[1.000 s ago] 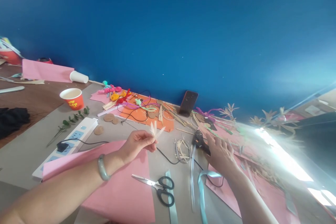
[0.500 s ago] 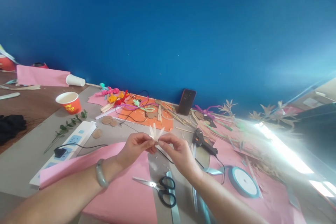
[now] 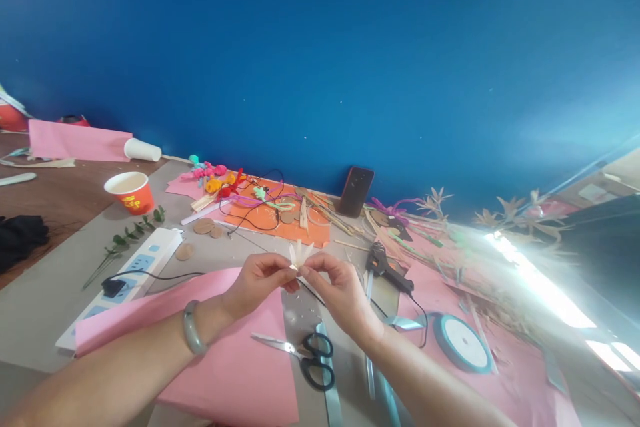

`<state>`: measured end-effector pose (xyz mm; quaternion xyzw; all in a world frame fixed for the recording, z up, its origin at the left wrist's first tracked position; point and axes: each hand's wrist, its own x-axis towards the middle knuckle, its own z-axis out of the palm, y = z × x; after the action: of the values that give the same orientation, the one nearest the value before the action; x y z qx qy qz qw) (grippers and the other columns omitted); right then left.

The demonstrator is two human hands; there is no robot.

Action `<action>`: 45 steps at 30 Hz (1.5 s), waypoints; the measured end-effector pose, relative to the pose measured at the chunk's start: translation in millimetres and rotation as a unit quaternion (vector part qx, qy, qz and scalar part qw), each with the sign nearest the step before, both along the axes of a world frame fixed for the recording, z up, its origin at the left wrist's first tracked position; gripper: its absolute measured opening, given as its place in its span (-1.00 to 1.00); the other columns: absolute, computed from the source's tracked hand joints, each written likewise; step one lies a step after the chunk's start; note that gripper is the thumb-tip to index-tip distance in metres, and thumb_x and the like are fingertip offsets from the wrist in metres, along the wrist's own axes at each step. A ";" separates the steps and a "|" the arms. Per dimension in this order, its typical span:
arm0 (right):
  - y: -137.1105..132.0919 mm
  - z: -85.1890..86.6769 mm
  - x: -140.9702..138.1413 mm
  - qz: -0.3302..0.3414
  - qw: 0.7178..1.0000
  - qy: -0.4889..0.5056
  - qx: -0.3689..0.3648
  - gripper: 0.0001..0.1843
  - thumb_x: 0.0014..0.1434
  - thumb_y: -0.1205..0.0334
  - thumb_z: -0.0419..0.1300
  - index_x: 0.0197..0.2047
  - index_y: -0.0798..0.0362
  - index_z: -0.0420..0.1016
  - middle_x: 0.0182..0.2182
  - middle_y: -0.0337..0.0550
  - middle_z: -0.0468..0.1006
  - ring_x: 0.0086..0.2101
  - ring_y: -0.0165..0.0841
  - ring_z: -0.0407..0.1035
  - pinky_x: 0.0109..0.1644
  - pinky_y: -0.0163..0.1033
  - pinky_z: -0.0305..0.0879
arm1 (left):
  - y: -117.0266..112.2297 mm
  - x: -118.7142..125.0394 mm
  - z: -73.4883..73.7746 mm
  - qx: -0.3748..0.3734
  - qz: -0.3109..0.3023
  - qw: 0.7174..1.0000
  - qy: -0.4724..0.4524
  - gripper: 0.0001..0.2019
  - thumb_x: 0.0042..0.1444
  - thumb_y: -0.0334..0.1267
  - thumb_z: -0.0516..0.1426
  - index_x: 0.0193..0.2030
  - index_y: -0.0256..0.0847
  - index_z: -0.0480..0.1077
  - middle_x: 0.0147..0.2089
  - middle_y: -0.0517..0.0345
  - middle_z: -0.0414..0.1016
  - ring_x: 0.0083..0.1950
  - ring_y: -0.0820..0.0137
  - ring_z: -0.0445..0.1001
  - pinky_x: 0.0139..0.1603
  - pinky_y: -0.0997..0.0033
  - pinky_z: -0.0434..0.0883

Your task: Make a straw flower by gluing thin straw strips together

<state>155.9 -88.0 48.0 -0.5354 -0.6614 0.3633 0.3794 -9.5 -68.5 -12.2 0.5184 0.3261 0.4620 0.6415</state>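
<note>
My left hand point(image 3: 260, 278) and my right hand point(image 3: 336, 288) meet above the grey table point(image 3: 45, 293), both pinching the base of a small pale flower of thin strips point(image 3: 299, 255). Its petals fan upward between my fingertips. A grey-green bangle point(image 3: 191, 327) sits on my left wrist. Black-handled scissors point(image 3: 303, 351) lie open just below my hands, partly on a pink paper sheet point(image 3: 235, 360). A black glue gun point(image 3: 387, 267) lies just right of my right hand, its cord trailing toward me.
A white power strip point(image 3: 135, 263), a green sprig point(image 3: 125, 240) and a red paper cup point(image 3: 127, 191) stand left. Orange paper point(image 3: 280, 223) with craft bits and a dark phone point(image 3: 357, 191) lean by the blue wall. A teal ribbon spool point(image 3: 460, 341) lies right.
My right hand came back from the glue gun area to join the left at the flower. The ribbon spool is now uncovered on the right.
</note>
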 end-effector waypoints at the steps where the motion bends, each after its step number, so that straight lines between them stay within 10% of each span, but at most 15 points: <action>1: -0.3 0.6 -0.2 -0.001 1.000 -0.003 -0.001 -0.78 0.13 0.11 0.19 -0.43 0.06 0.52 -0.47 -0.18 0.56 -0.38 -0.33 0.41 -0.22 -0.24 0.31 | -0.2 0.0 0.1 0.003 0.001 1.000 0.006 -0.76 0.04 -0.12 0.24 -0.42 -0.30 0.47 -0.49 0.08 0.54 -0.40 0.36 0.54 -0.29 0.37 0.49; 45: 5.0 -12.6 -7.0 0.010 0.997 0.069 -0.043 -0.80 0.13 0.20 0.21 -0.24 0.06 0.64 -0.31 -0.07 0.65 -0.23 -0.21 0.51 -0.06 -0.11 0.38 | 1.5 4.1 -15.5 0.061 0.097 0.992 -0.046 -0.86 0.10 -0.23 0.20 -0.34 -0.28 0.46 -0.37 0.11 0.49 -0.33 0.38 0.50 -0.26 0.34 0.50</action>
<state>148.8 -83.0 35.5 -0.5184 -0.6222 0.4315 0.3974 -5.3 -67.0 -27.7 0.5006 0.3163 0.5643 0.5753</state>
